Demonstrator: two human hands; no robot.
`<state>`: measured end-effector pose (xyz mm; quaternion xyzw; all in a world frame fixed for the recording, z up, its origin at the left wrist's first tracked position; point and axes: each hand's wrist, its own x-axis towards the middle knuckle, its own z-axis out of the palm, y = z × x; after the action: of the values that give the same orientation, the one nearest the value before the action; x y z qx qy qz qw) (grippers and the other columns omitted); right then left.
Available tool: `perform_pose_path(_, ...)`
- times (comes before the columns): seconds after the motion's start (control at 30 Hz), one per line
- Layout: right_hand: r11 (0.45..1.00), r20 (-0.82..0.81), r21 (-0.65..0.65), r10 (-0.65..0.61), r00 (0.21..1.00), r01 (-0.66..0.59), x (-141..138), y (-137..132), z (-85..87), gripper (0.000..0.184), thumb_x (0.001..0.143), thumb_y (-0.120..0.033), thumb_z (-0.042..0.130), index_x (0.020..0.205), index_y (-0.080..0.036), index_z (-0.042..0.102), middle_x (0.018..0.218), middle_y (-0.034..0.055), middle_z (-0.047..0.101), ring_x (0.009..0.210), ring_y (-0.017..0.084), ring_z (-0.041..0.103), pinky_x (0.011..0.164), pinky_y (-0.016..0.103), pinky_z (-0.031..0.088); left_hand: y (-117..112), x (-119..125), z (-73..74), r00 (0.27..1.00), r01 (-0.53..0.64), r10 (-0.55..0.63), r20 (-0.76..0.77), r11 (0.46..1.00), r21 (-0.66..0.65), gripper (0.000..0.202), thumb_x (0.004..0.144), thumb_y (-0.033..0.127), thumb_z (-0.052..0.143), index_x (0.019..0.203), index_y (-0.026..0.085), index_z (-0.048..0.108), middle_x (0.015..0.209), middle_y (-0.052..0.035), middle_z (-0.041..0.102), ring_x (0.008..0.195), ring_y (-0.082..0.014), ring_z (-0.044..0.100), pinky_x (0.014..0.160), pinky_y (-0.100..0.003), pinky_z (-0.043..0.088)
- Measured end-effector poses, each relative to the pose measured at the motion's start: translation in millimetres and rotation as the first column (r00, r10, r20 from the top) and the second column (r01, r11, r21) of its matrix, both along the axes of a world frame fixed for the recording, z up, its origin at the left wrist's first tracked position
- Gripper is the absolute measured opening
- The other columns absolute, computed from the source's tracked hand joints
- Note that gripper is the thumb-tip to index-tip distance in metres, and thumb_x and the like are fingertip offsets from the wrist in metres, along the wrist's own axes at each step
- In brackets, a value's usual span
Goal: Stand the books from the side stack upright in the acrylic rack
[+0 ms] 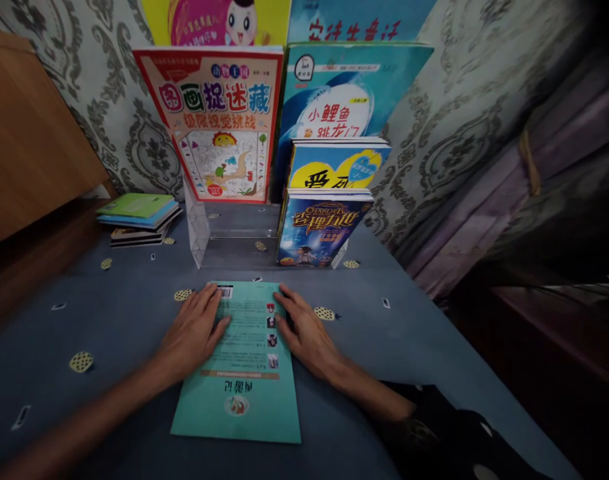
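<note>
A teal paperback book (237, 373) lies flat on the cloth-covered table, its printed title upside down to me and a barcode at its far end. My left hand (197, 327) rests on the book's left edge, fingers stretched toward the far corner and thumb over the cover. Along the opposite edge lies my right hand (307, 330), its fingertips at the far right corner and its thumb touching the cover's side. Both hands are open, with fingers extended. Just beyond the book stands a clear acrylic book rack (224, 253).
The rack holds a red-bordered picture book (219, 120), a teal book (344, 87), a yellow-and-blue book (334, 163) and a dark blue book (319, 230). A stack of books (139, 213) lies at the back left. Wooden furniture (34, 127) stands left; a curtain (484, 180) hangs right.
</note>
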<state>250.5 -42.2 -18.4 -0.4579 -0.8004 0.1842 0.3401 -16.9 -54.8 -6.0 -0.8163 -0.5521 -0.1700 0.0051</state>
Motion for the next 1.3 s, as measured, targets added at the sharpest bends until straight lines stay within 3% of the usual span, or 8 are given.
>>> perform_pose_path(0.17, 1.000, 0.020, -0.003, 0.030, 0.999, -0.030, -1, 2, 3.6, 0.048, 0.099, -0.030, 0.047, 0.145, -0.020, 0.049, 0.151, 0.0147, 0.047, 0.137, 0.029, 0.048, 0.112, 0.049, 0.044, 19, 6, 2.6, 0.999, 0.029, -0.027, -0.038, 0.998, 0.049, 0.053, 0.103, 0.046, 0.029, 0.139, 0.012, 0.049, 0.148, -0.0155, 0.051, 0.138, -0.0292, 0.047, 0.114, -0.048, 0.040)
perform_pose_path(0.3, 0.998, 0.047, -0.009, 0.055, 0.997, -0.054, 0, 6, 8.9, 0.049, 0.098, -0.029, 0.048, 0.145, -0.017, 0.049, 0.151, 0.0166, 0.047, 0.137, 0.030, 0.048, 0.112, 0.051, 0.044, 24, 17, 2.8, 0.994, 0.104, -0.104, -0.023, 0.995, 0.004, 0.051, 0.104, 0.042, 0.029, 0.143, 0.015, 0.047, 0.149, -0.0129, 0.050, 0.140, -0.0275, 0.045, 0.115, -0.046, 0.040)
perform_pose_path(0.5, 0.997, 0.095, -0.001, 0.071, 0.993, -0.071, 0, 11, 12.8, 0.047, 0.096, -0.025, 0.047, 0.141, -0.012, 0.052, 0.148, 0.0197, 0.049, 0.137, 0.030, 0.048, 0.110, 0.051, 0.045, 33, 43, 15.6, 0.973, 0.222, -0.227, -0.037, 0.969, -0.106, 0.052, 0.105, 0.042, 0.028, 0.148, 0.016, 0.042, 0.154, -0.0109, 0.044, 0.142, -0.0262, 0.041, 0.114, -0.042, 0.041)
perform_pose_path(0.67, 0.995, 0.153, 0.027, 0.096, 0.984, -0.101, -1, 16, 13.9, 0.049, 0.097, -0.025, 0.044, 0.143, -0.007, 0.048, 0.148, 0.0220, 0.048, 0.140, 0.031, 0.044, 0.113, 0.052, 0.043, 39, 62, 18.5, 0.958, 0.282, -0.286, -0.035, 0.955, -0.090, 0.051, 0.105, 0.042, 0.026, 0.146, 0.015, 0.045, 0.153, -0.0105, 0.046, 0.142, -0.0245, 0.042, 0.115, -0.041, 0.039)
perform_pose_path(0.9, 0.993, 0.325, 0.110, -0.001, 0.946, -0.037, -16, 20, 20.1, 0.048, 0.097, -0.022, 0.042, 0.138, 0.001, 0.051, 0.146, 0.0269, 0.049, 0.139, 0.034, 0.044, 0.115, 0.055, 0.039, 41, 67, 16.0, 0.950, 0.308, -0.311, -0.038, 0.949, -0.071, 0.049, 0.105, 0.036, 0.029, 0.144, 0.012, 0.046, 0.152, -0.0125, 0.047, 0.142, -0.0238, 0.041, 0.116, -0.041, 0.037)
perform_pose_path(1.13, 0.985, 0.421, 0.172, -0.086, 0.903, 0.014, -20, 17, 24.9, 0.042, 0.097, -0.022, 0.043, 0.134, -0.007, 0.057, 0.141, 0.0224, 0.057, 0.136, 0.034, 0.049, 0.113, 0.060, 0.035, 39, 69, 20.8, 0.955, 0.281, -0.289, -0.069, 0.954, -0.104, 0.051, 0.105, 0.036, 0.026, 0.145, 0.011, 0.044, 0.154, -0.0124, 0.045, 0.143, -0.0235, 0.040, 0.118, -0.042, 0.035)
perform_pose_path(1.3, 0.988, 0.445, 0.153, -0.094, 0.891, 0.027, -21, 15, 29.0, 0.042, 0.098, -0.022, 0.042, 0.132, -0.004, 0.058, 0.136, 0.0244, 0.060, 0.128, 0.036, 0.055, 0.110, 0.061, 0.037, 34, 71, 24.0, 0.958, 0.231, -0.239, -0.162, 0.971, -0.063, 0.051, 0.105, 0.035, 0.026, 0.142, 0.007, 0.049, 0.149, -0.0157, 0.050, 0.140, -0.0273, 0.045, 0.115, -0.044, 0.039)
